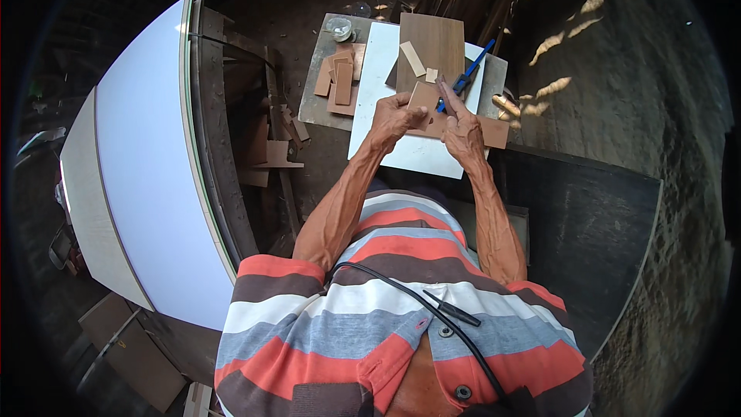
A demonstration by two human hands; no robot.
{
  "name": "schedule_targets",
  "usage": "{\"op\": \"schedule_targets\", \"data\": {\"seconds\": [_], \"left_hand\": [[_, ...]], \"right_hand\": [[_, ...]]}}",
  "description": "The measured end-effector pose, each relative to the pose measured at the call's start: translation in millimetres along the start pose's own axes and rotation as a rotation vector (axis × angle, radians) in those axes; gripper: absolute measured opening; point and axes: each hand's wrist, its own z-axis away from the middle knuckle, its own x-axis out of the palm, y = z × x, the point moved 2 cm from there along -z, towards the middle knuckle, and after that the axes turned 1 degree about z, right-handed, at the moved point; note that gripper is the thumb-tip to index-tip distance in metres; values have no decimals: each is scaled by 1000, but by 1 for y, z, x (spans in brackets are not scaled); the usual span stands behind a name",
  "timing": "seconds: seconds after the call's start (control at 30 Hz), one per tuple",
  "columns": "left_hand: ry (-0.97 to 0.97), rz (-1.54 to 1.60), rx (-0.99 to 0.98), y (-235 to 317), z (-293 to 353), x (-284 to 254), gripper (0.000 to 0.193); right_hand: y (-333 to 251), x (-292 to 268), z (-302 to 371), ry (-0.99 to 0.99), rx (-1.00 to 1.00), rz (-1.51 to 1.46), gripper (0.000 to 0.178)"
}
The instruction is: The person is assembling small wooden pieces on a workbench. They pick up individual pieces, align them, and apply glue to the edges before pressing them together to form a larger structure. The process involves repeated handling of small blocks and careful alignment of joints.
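Note:
A small tan wooden panel (424,98) is gripped at its left edge by my left hand (397,117), thumb on top and fingers curled. At the panel's right side lies my right hand (462,130), its fingers stretched forward beside a blue tool with a long bar and a dark middle (460,83). Whether that hand's underside touches the tool cannot be seen. Beyond the panel, a pale wood strip (412,59) and a small pale block (432,75) rest on a larger brown board (434,35). Another tan strip (495,132) extends from under my right hand.
A white board (373,144) lies beneath the work on a grey tabletop (309,111). Several tan pieces (343,81) and a clear container (340,28) are at its left. Large white sheets (154,139) stand further left. A dark panel (587,220) lies at the right.

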Motion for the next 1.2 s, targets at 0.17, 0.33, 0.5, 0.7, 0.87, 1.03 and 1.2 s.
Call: {"op": "schedule_targets", "data": {"seconds": [0.17, 0.33, 0.5, 0.7, 0.87, 1.03, 1.2], "left_hand": [[20, -392, 14, -8, -7, -3, 25], [14, -365, 236, 2, 7, 8, 21], [3, -171, 149, 6, 0, -4, 29], [211, -96, 93, 15, -1, 12, 30], [131, -31, 242, 6, -13, 20, 29], [255, 2, 85, 19, -10, 25, 28], [148, 199, -56, 15, -4, 34, 28]], "right_hand": [[-20, 0, 2, 127, -342, 370, 65], [28, -25, -1, -3, -120, 572, 68], [29, -43, 19, 72, -78, 267, 73], [-12, -18, 30, 184, -292, 208, 70], [-1, -3, 23, 162, -309, 389, 67], [13, -28, 3, 306, -345, 276, 67], [-8, -11, 6, 188, -291, 344, 70]]}}
